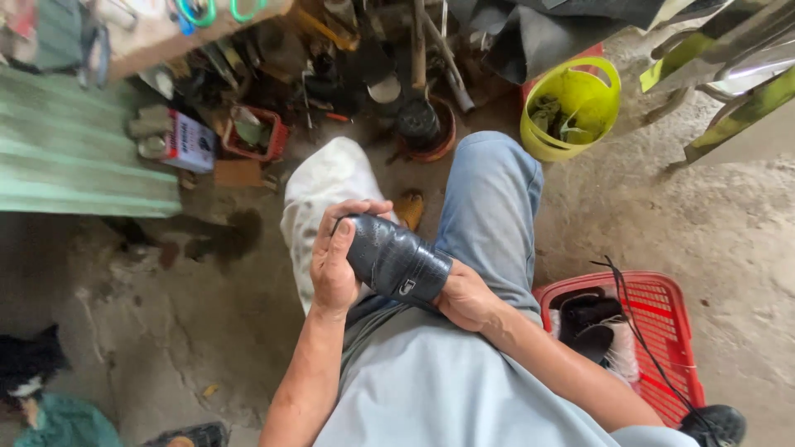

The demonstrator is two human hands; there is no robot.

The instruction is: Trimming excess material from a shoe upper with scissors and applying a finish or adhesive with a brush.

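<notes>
Both forearms reach forward over the lap, elbows bent. The left hand (335, 261) wraps around the toe end of a black shoe (396, 261), fingers curled over the top, thumb along the side. The right hand (465, 296) is tucked into the shoe's opening, so I cannot tell how its fingers lie. The shoe rests above the knees, a small silver buckle on its side. A white and blue box (191, 141) lies by a red basket (257, 132); a yellow bucket (571, 108) stands ahead; a red crate (671, 331) sits at right
</notes>
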